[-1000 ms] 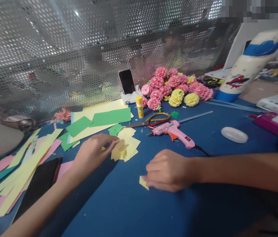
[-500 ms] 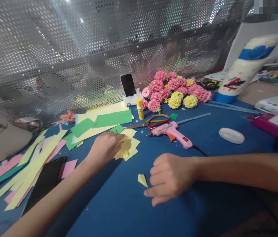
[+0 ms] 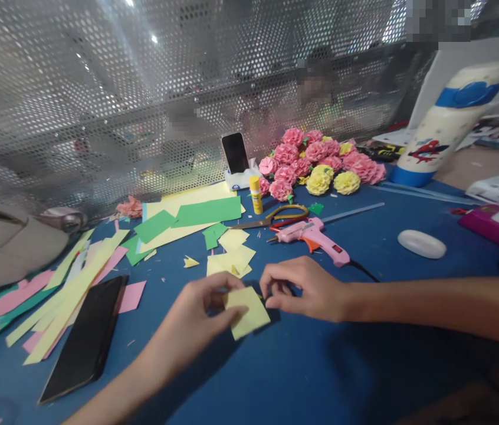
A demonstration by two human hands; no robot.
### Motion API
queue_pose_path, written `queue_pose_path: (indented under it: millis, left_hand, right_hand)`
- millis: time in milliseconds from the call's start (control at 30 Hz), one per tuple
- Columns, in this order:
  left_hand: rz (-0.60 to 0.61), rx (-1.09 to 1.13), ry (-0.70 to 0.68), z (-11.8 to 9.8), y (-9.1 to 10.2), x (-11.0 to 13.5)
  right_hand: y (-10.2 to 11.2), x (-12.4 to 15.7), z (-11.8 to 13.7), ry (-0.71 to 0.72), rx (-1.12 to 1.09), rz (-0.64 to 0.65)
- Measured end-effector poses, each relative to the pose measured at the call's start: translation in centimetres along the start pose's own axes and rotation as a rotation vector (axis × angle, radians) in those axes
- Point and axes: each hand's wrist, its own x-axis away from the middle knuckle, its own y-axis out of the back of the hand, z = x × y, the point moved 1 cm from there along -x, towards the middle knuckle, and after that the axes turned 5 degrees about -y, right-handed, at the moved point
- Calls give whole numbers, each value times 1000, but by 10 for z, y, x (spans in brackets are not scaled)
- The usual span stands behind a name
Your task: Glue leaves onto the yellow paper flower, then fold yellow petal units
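Head view: yellow square (image 3: 253, 316) is over the desk (image 3: 298, 378), well in from its far edge, pinched by left hand (image 3: 199, 307) thumb and fingers. Right hand (image 3: 305, 289) just beside it, fingers curled narrow; can't tell if gripping anything. Done: paper flowers (image 3: 285, 154) toward far edge, one folded yellow piece (image 3: 190, 261). Held square looks unfolded; loose yellow sheets (image 3: 237, 258) look mostly uncreased.

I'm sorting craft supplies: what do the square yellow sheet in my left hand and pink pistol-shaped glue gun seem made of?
The yellow sheet looks like matte paper: thin, straight edges, no shine. The glue gun seems smooth plastic, judging by its moulded shape; gloss is hard to tell.
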Motion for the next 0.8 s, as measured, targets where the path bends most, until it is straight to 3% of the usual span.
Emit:
queue_pose_path:
  millis: [100,267,567,800]
  left_hand:
    - [50,36,0,0,-16,12]
    - [21,-24,-75,13,-19,13]
    - [27,-169,-392,32,-27,35]
    - [101,-352,-590,38,-24,50]
  right_hand:
    - [-7,3,2,32,0,61]
    - [-11,3,-3,108,100,116]
    - [0,-4,-11,391,106,228]
    - [-2,-6,-13,426,31,233]
